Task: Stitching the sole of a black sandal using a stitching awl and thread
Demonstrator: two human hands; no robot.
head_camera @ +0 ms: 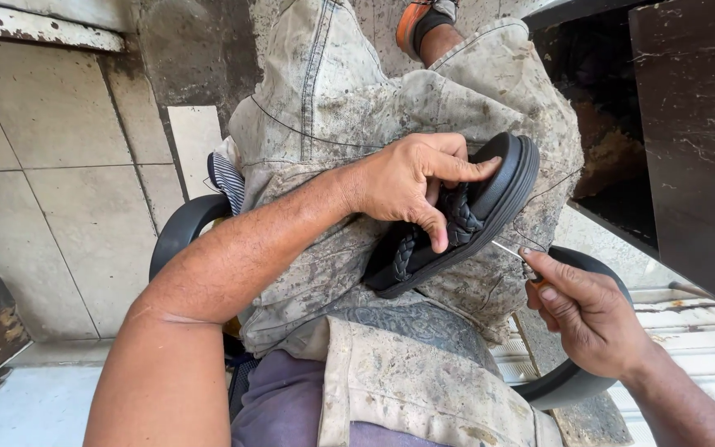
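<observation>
On the lap, over a stained apron [349, 108], a black sandal [457, 219] is lying tilted; the left hand [411, 182] is gripping its braided strap [461, 217], while the right hand [585, 310], just right, is pinching a thin metal awl [513, 253].
</observation>
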